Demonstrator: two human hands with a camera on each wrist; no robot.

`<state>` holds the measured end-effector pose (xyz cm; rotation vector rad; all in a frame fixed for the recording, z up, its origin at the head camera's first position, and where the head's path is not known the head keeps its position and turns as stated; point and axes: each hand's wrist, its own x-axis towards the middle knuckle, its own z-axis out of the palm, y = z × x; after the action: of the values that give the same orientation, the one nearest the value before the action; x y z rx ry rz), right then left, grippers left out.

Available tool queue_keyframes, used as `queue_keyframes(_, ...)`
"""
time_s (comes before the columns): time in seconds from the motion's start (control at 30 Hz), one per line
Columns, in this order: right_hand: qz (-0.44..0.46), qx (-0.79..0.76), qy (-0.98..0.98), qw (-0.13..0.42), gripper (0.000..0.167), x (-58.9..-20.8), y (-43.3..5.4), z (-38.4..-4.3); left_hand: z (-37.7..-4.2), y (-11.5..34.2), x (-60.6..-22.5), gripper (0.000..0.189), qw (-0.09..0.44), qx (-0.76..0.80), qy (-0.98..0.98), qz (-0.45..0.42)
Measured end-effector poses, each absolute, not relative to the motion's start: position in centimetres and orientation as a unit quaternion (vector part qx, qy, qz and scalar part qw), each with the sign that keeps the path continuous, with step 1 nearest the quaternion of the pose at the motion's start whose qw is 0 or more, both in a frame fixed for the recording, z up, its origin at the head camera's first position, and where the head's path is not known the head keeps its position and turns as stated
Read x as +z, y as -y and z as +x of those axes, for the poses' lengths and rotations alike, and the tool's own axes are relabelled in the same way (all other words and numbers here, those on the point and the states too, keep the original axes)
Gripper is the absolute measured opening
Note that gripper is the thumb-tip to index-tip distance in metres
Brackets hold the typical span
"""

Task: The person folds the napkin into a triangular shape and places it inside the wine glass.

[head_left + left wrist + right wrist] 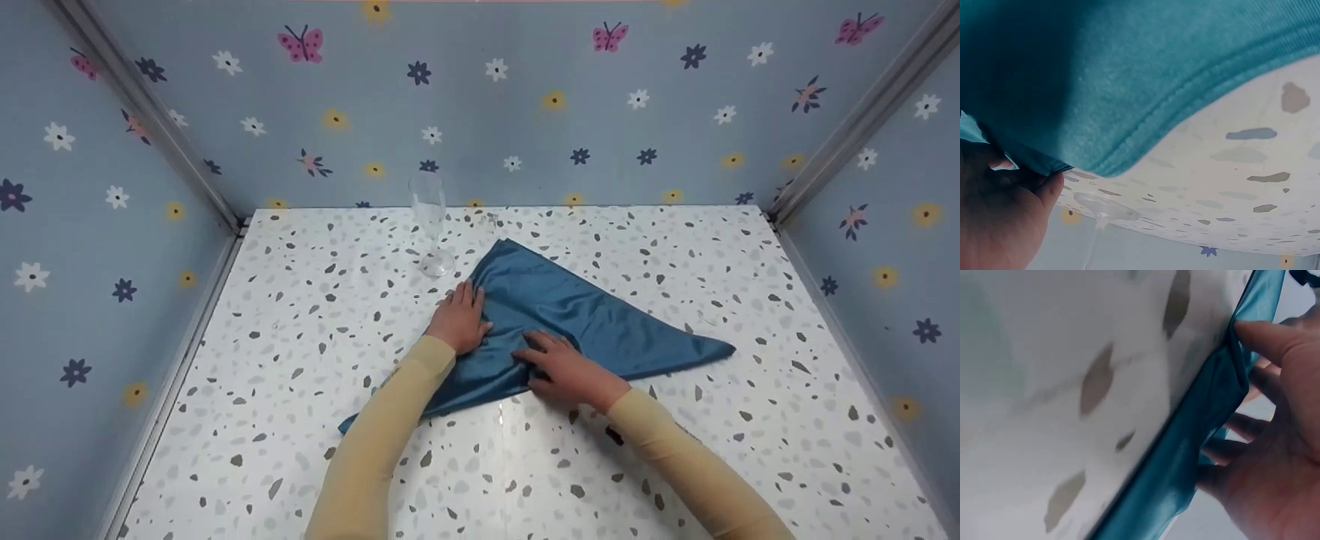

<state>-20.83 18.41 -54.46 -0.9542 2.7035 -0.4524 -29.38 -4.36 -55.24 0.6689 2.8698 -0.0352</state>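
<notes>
A shiny blue cloth napkin (592, 322), folded into a wrinkled triangle, lies on the speckled table. My left hand (457, 319) rests on its left part, with the fingers extended toward the upper left edge. Nearer the long front edge, my right hand (566, 367) touches the napkin with fingers spread and slightly bent. In the left wrist view, the stitched hem of the napkin (1145, 121) runs past my left hand (1005, 208). The right wrist view has the fingertips of my right hand (1280, 439) against a crease in the napkin (1185, 422).
A clear stemmed glass (431, 217) stands upright behind the napkin, close to my left hand; its foot (1100, 205) shows in the left wrist view. Flower-patterned panels (495, 97) enclose the white speckled table (300, 315) at the back and both sides.
</notes>
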Motion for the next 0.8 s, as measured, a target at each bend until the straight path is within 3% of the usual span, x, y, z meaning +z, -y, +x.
queue_keyframes(0.27, -0.297, -0.170, -0.930, 0.138, 0.052, -53.8, -18.0, -21.0, -29.8, 4.9, -54.3, 0.070, 0.125, -0.048, -0.959, 0.251)
queue_keyframes(0.43, -0.233, -0.174, -0.950, 0.114, 0.052, -53.4, -16.2, -20.1, -30.5, 5.1, -54.2, 0.071, 0.114, -0.070, -0.952, 0.275)
queue_keyframes(0.63, -0.146, -0.157, -0.970, 0.113, 0.067, -53.4, -13.8, -18.9, -31.0, 5.1, -53.9, 0.063, 0.073, -0.086, -0.941, 0.318)
queue_keyframes(0.8, -0.132, -0.129, -0.974, 0.134, 0.075, -54.0, -13.1, -18.5, -30.8, 5.2, -54.3, 0.055, 0.097, -0.061, -0.938, 0.327)
